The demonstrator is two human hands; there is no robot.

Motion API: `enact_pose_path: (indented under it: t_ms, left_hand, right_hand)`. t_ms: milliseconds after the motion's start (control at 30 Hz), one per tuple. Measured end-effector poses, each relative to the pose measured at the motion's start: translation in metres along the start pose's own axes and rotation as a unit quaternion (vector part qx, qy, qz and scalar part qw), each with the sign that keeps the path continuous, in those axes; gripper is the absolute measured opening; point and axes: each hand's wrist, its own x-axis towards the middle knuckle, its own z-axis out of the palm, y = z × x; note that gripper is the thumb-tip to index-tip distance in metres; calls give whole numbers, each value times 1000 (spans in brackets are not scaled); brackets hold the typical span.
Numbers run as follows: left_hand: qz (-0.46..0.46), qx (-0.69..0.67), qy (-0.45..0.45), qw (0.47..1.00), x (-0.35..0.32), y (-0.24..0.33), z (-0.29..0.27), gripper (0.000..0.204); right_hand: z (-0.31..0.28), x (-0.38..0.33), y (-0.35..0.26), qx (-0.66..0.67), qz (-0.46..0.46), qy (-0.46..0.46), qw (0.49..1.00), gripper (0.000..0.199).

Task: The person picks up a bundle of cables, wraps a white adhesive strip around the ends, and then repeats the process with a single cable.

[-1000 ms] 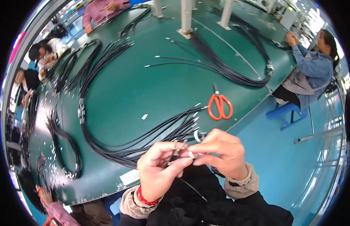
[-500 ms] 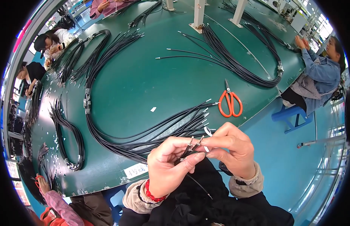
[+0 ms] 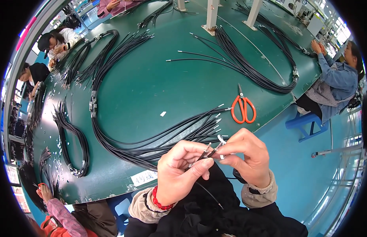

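My left hand (image 3: 180, 173) is closed on a few thin black cables (image 3: 203, 155), whose bare metal tips stick up past its thumb and index finger. Close beside it, my right hand (image 3: 247, 158) pinches a small white strip (image 3: 221, 139) at one cable's tip; the fingers partly hide the contact. Below my hands, a single cable end (image 3: 215, 200) hangs over my dark clothing. Just beyond my hands lies a large bundle of black cables (image 3: 108, 138), its loose ends fanned toward the right.
Orange-handled scissors (image 3: 243, 111) rest near the green table's (image 3: 152, 87) right edge. More cable bundles (image 3: 256, 73) lie around it, and white posts (image 3: 211, 15) stand at the back. A white paper label (image 3: 144, 178) sits at the front edge. Co-workers (image 3: 335, 75) sit around the table.
My right hand has shifted slightly, and the white strip now stands more upright at the cable tip. Both hands keep their hold. The whole view has shifted a little.
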Motion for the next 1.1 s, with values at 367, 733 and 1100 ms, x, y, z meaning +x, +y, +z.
enact_pose_path:
  t_ms: [367, 733, 1100]
  left_hand:
    - [58, 67, 14, 996, 6, -1, 6, 14]
    - [56, 86, -4, 995, 9, 2, 11, 15]
    - [117, 197, 6, 973, 1, -3, 12, 21]
  right_hand:
    - [-9, -2, 0, 38, 17, 63, 997, 16]
    - [-20, -4, -3, 58, 31, 31, 997, 26]
    - [-20, 2, -13, 82, 29, 1, 996, 28]
